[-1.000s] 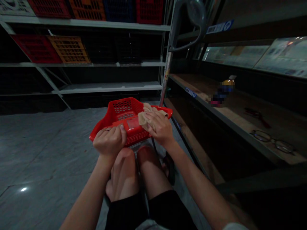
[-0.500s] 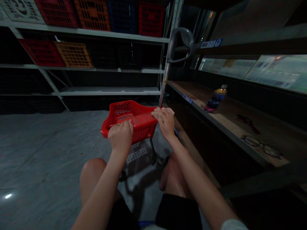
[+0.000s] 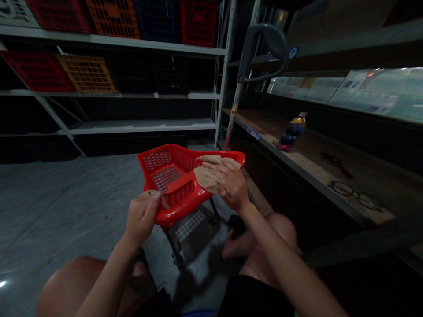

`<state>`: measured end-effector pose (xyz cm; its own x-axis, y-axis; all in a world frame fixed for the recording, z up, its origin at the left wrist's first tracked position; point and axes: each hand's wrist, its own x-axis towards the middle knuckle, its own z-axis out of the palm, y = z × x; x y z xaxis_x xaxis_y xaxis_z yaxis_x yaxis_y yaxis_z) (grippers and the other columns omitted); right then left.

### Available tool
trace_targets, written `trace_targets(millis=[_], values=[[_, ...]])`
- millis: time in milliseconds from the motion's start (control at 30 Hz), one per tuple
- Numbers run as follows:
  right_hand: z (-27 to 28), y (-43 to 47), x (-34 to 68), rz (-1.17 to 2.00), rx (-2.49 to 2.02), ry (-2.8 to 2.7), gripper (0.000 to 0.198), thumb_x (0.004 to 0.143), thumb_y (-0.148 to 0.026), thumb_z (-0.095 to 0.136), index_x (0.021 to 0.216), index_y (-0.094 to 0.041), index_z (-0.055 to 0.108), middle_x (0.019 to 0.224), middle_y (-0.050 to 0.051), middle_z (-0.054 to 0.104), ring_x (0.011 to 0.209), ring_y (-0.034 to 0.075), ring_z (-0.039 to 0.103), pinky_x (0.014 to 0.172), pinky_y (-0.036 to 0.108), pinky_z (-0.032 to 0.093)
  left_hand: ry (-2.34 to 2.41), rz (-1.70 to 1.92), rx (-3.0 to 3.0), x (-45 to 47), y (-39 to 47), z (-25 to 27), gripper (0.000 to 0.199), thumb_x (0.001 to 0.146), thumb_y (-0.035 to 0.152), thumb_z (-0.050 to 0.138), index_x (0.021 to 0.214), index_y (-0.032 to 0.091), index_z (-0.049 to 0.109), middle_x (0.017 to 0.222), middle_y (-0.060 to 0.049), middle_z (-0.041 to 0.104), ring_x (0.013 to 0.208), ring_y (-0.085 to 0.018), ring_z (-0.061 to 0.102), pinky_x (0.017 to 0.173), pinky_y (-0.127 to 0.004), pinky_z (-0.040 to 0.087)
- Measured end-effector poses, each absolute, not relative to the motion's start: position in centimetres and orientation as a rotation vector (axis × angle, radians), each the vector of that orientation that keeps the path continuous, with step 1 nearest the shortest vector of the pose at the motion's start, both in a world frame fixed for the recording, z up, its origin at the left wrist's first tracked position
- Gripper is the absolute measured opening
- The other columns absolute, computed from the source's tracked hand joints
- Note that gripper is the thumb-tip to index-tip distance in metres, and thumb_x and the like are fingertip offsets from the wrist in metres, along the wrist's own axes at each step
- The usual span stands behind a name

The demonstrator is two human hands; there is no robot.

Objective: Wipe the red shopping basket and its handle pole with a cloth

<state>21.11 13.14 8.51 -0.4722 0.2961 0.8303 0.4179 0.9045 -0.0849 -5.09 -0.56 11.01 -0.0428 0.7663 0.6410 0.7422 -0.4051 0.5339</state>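
Observation:
A small red shopping cart [image 3: 178, 212] with a lattice basket stands on dark legs in front of me, its near rim turned at an angle. My left hand [image 3: 142, 215] is closed around the basket's left near corner, thumb on top. My right hand [image 3: 234, 185] presses a crumpled beige cloth [image 3: 209, 176] onto the right part of the cart's rim, fingers bent over the cloth. Part of the rim under the cloth is hidden. Through the basket's holes its grid floor shows.
At right, a wooden shelf [image 3: 317, 176] holds a bottle [image 3: 292, 134], eyeglasses [image 3: 357, 196] and a red-and-dark object [image 3: 335, 163]. A pole with a grey handle [image 3: 243, 57] leans behind the cart. Plastic crates [image 3: 87, 72] fill the white rack [image 3: 142, 127] behind. My bent legs flank the cart.
The cart has turned and come nearer, its left side closer to me. My left hand moved left and down with it. The cloth is spread wider under my right hand, and my knees are farther apart.

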Motion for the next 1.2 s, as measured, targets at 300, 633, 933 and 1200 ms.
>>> trace_targets(millis=[300,633,933,1200], values=[[7.7,21.2,24.3,0.018,-0.881,-1.74,0.049,0.102,-0.038,0.031,0.11,-0.019,0.075,0.117,0.01,0.075,0.126,0.025,0.061,0.114,0.052,0.043,1.794,2.016,1.92,1.2,3.5,8.0,0.055,0.102,0.035,0.026,0.056,0.023,0.054,0.057,-0.003,0.063,0.058,-0.016,0.058,0.07,-0.033,0.047],[7.7,5.7,19.0,-0.006,-0.736,-1.87,0.052,0.102,-0.038,0.025,0.115,-0.024,0.073,0.114,0.007,0.074,0.128,0.025,0.059,0.114,0.051,0.045,2.267,1.539,2.165,5.9,3.2,9.3,0.056,0.102,0.029,0.028,0.06,0.018,0.063,0.059,-0.01,0.065,0.054,-0.019,0.058,0.058,-0.033,0.038],[7.2,13.3,26.8,0.098,-0.637,-1.758,0.054,0.102,-0.045,0.024,0.117,-0.023,0.071,0.127,0.009,0.069,0.126,0.026,0.061,0.113,0.05,0.045,1.412,1.501,2.626,2.0,0.9,7.0,0.059,0.106,0.04,0.019,0.097,0.021,0.074,0.095,-0.01,0.076,0.093,-0.02,0.069,0.087,-0.034,0.051],[8.3,22.9,27.2,0.306,-0.726,-1.736,0.055,0.102,-0.052,0.03,0.119,-0.017,0.07,0.131,0.013,0.069,0.129,0.023,0.06,0.115,0.048,0.043,1.872,1.308,2.574,2.6,7.1,4.7,0.07,0.105,0.053,0.01,0.098,0.019,0.07,0.092,-0.012,0.072,0.084,-0.022,0.064,0.078,-0.035,0.042]])
